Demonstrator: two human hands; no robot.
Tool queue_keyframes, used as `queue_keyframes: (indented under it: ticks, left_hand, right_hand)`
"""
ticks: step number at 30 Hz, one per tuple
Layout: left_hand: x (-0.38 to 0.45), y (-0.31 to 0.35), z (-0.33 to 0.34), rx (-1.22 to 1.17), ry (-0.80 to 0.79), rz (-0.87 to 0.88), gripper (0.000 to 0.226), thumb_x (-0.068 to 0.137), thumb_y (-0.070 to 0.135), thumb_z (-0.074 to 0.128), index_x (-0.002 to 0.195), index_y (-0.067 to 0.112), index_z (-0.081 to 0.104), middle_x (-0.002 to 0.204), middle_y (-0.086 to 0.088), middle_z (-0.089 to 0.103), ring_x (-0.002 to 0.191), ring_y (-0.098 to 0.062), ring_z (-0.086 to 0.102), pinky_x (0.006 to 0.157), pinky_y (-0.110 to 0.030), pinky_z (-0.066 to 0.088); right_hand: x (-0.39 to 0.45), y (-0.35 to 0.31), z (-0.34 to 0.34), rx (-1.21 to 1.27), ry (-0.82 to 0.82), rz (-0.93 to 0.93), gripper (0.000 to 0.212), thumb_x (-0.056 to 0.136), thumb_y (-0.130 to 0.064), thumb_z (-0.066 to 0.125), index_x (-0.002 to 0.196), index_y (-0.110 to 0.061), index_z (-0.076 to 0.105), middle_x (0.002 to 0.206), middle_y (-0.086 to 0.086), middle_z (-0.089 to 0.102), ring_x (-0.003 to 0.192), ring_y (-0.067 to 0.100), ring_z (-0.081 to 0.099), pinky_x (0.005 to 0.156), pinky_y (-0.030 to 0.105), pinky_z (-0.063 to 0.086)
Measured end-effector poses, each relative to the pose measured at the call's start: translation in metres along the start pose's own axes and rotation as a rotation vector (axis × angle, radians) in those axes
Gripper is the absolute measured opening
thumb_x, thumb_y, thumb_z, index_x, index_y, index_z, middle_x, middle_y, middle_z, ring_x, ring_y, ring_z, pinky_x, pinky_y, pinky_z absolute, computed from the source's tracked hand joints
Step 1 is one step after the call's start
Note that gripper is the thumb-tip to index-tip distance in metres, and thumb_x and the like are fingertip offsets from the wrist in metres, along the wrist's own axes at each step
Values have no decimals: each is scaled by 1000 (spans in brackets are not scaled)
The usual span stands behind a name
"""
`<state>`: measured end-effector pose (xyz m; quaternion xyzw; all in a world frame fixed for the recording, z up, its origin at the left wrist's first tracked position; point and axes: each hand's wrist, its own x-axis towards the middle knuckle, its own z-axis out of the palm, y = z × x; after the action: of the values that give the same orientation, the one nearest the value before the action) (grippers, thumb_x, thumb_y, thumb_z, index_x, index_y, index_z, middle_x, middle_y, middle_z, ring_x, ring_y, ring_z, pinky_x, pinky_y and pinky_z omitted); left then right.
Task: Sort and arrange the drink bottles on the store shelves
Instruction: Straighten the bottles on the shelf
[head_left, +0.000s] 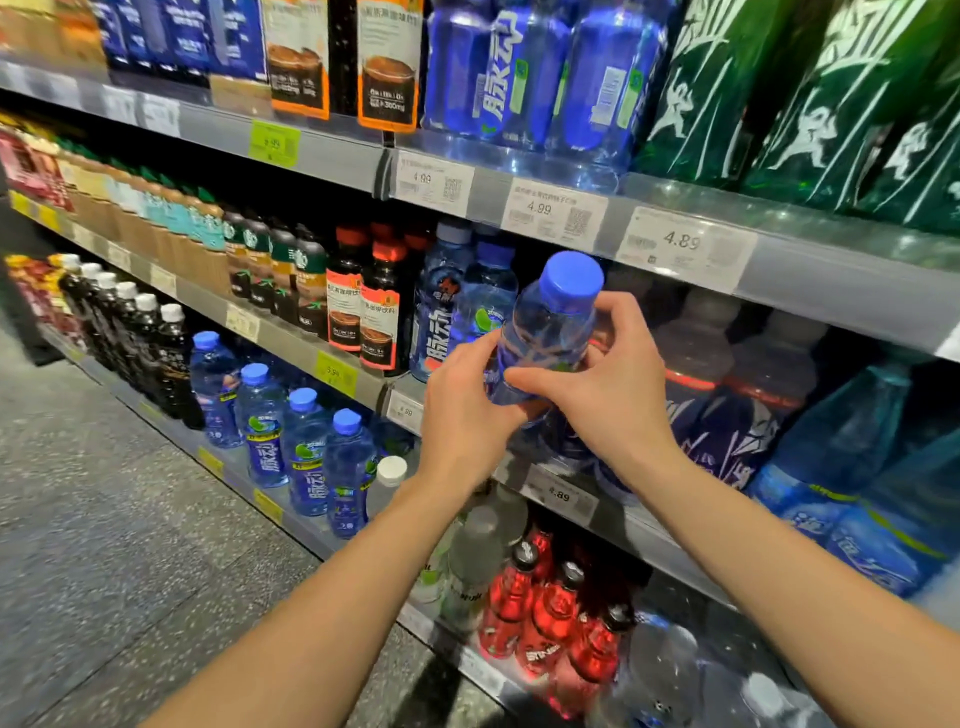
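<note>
A clear blue drink bottle (550, 322) with a blue cap is held upright in front of the middle shelf. My left hand (462, 410) wraps its lower body from the left. My right hand (608, 379) grips it from the right, thumb across the front. Just left of it, two matching blue bottles (452, 306) stand on the middle shelf (737, 291). Dark bottles with red bands (727, 374) stand behind my right hand.
Brown coffee bottles (363, 306) fill the middle shelf to the left. Several blue bottles (306, 447) and black ones (156, 353) line the lower shelf. Red bottles (550, 618) stand at the bottom. Green bottles (810, 93) sit on the top shelf, and grey speckled floor (130, 545) lies at left.
</note>
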<state>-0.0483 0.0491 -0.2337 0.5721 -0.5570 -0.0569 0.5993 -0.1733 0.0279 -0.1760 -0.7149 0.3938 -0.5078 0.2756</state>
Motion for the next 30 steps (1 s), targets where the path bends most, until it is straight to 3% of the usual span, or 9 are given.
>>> queue_keyframes:
  ticks: [5,13,16,20,23,25,27,28,30]
  left_hand:
    - [5,-15,8,-130,3,-125,60,65,16,89,117,22,59,99,11,71,93,-6,66,78,-31,56]
    - [7,-29,20,-138,-1,-145,47,72,6,84,112,19,64,96,8,70,90,-6,66,79,-32,57]
    - [6,-29,21,-108,-11,-147,38,73,9,85,105,15,65,94,7,69,86,-8,64,79,-24,52]
    - [11,-28,24,0,-3,-97,38,74,9,84,108,16,68,99,5,61,87,-5,50,80,-9,40]
    - [14,-27,29,60,13,-116,38,77,13,82,113,15,69,98,-5,62,84,-10,49,76,-15,40]
    - [18,-29,33,62,28,-159,42,77,18,84,116,15,68,99,-4,63,91,-17,55,84,-30,46]
    - [22,-30,37,68,32,-182,50,75,23,86,120,15,67,101,0,63,96,-19,57,89,-35,48]
    - [23,-29,39,71,30,-189,54,74,23,87,124,13,65,103,3,62,98,-18,57,91,-33,48]
    - [24,-28,42,99,31,-195,56,76,22,86,126,8,63,101,5,55,99,-16,53,86,-25,40]
  right_hand:
    - [10,4,13,-71,13,37,60,61,-17,91,111,-26,58,99,-13,71,90,1,69,80,24,57]
    - [3,6,16,-195,17,-54,44,77,-20,72,120,-21,63,115,-3,67,106,13,64,91,39,54]
    - [-3,1,11,-168,51,-70,62,84,-12,71,142,-14,51,133,1,49,119,10,53,98,24,51]
    - [-6,5,4,-178,-17,-49,56,87,-9,69,140,-13,52,127,0,54,113,8,54,81,0,43]
    - [-7,14,0,-265,-77,-37,54,86,-12,70,138,-14,55,128,1,58,115,12,57,74,-7,34]
    - [-11,17,-2,-308,-125,-34,53,87,-15,70,138,-16,56,130,-1,58,116,11,57,79,-4,37]
    - [-15,20,-3,-335,-152,-35,52,87,-18,69,137,-17,57,128,-2,59,114,11,58,91,11,46]
    - [-16,22,-3,-339,-159,-26,51,86,-18,69,136,-17,58,125,-2,60,112,12,58,93,19,48]
    - [-20,26,-4,-333,-181,-1,49,84,-17,70,132,-17,61,119,-3,62,106,12,60,83,14,49]
